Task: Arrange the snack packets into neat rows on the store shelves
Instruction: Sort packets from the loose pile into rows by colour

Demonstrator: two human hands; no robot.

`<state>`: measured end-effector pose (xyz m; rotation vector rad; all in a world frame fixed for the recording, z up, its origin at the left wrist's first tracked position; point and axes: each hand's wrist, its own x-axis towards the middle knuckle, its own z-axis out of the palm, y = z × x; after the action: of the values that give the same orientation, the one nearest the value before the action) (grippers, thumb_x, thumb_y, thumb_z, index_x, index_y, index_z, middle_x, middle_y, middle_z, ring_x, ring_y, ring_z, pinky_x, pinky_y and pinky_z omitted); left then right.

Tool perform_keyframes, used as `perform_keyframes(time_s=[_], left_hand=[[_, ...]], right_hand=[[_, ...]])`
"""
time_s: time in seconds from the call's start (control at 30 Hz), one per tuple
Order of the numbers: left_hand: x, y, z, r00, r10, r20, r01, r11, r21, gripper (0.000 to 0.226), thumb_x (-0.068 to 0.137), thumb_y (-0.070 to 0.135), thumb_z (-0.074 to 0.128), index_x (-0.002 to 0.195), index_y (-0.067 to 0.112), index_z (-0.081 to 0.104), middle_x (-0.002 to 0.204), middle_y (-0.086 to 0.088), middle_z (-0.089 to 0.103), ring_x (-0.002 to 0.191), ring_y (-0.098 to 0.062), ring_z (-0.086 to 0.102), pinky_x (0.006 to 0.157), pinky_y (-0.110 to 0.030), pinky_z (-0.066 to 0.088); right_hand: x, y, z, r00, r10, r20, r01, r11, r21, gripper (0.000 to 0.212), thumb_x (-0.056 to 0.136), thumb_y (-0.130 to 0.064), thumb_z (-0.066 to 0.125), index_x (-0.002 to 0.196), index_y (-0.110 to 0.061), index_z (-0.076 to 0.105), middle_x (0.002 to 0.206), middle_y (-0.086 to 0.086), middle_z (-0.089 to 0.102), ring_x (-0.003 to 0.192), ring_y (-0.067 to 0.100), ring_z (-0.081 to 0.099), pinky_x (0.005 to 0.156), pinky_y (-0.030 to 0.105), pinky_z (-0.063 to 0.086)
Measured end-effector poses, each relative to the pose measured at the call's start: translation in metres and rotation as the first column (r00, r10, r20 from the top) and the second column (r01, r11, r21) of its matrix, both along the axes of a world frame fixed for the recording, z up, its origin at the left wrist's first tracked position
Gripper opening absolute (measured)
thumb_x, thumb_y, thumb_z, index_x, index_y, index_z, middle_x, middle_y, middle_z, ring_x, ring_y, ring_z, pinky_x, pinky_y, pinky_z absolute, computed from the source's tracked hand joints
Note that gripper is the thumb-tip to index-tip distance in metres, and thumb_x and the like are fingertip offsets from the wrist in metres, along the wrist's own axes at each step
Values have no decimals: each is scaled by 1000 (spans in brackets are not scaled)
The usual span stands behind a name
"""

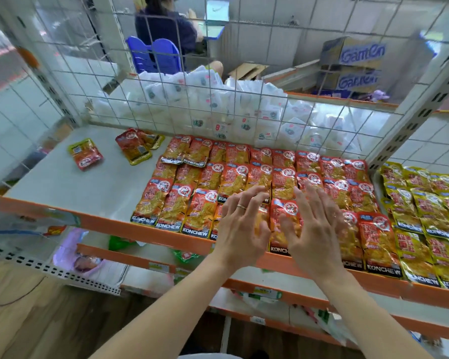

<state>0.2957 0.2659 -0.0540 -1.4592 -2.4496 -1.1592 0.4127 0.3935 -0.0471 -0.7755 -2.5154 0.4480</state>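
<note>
Orange-red snack packets lie in overlapping rows over the middle and right of the white shelf. My left hand and my right hand hover side by side over the front row, fingers spread and straight, holding nothing. Between them shows one front-row packet. A single loose packet lies at the shelf's back left, and a small loose pile sits beside it.
Yellow packets fill the adjoining shelf on the right. A wire grid backs the shelf, with white packets heaped behind it. Lower shelves hold more goods. A person sits on a blue chair beyond; cardboard boxes stand far right.
</note>
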Motion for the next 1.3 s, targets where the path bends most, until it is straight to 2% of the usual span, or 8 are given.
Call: perform_keyframes(time_s=[0.17,0.27,0.43,0.7,0.83,1.0,1.13,1.3], left_hand=[[-64,-48,16,995,97,-39,-94,992,86,53,84,25,53,135,10,54,147,-2,48,128,-23,47,108,-31,32],[-116,-90,21,976,210,-55,-202,973,115,50,85,27,52,131,8,56,144,-3,51,127,-25,49,109,-35,34],[-208,-163,12,921,385,-55,-382,922,58,54,83,30,54,134,11,54,143,-3,51,126,-29,51,107,-45,36],[-317,-241,6,824,563,-65,-567,820,-84,54,76,20,52,128,8,56,133,-12,58,118,-34,51,100,-43,37],[-358,-255,8,875,469,-122,-483,822,-303,66,77,31,40,138,10,53,140,-14,56,125,-38,52,101,-51,43],[-396,-247,8,951,202,-233,-305,727,-615,74,90,21,55,156,33,25,164,12,22,152,-12,14,115,-38,21],[-403,-241,9,948,248,-199,-318,727,-609,62,88,32,55,147,34,38,149,9,45,139,-16,37,106,-39,29],[-408,-247,0,922,181,-343,-342,797,-498,38,86,49,52,112,30,71,109,2,68,103,-26,60,85,-42,40]], right_hand=[[-75,-39,18,996,65,-63,-64,998,14,52,92,-48,43,139,-27,55,159,2,35,149,26,20,117,55,14],[-129,-76,22,989,130,-75,-130,991,10,52,90,-46,44,134,-25,60,159,2,36,148,26,23,118,50,13],[-217,-129,21,967,254,-27,-255,967,-29,52,86,-39,54,135,-23,59,160,1,34,147,26,24,114,58,24],[-345,-190,16,941,289,176,-276,956,-96,55,94,-44,58,144,-24,49,161,1,30,147,25,22,115,48,16],[-392,-200,10,936,205,287,-177,977,-123,60,93,-46,58,147,-25,43,159,2,33,145,27,27,117,47,20],[-421,-201,3,910,117,397,-87,992,-94,54,91,-45,58,139,-23,47,140,7,48,131,32,39,107,47,32],[-426,-209,5,885,138,444,-165,986,23,50,95,-40,51,140,-21,45,130,11,53,120,35,47,102,46,38],[-430,-211,10,837,232,495,-324,940,107,41,95,-26,50,134,-13,47,121,12,60,110,33,52,86,38,47]])
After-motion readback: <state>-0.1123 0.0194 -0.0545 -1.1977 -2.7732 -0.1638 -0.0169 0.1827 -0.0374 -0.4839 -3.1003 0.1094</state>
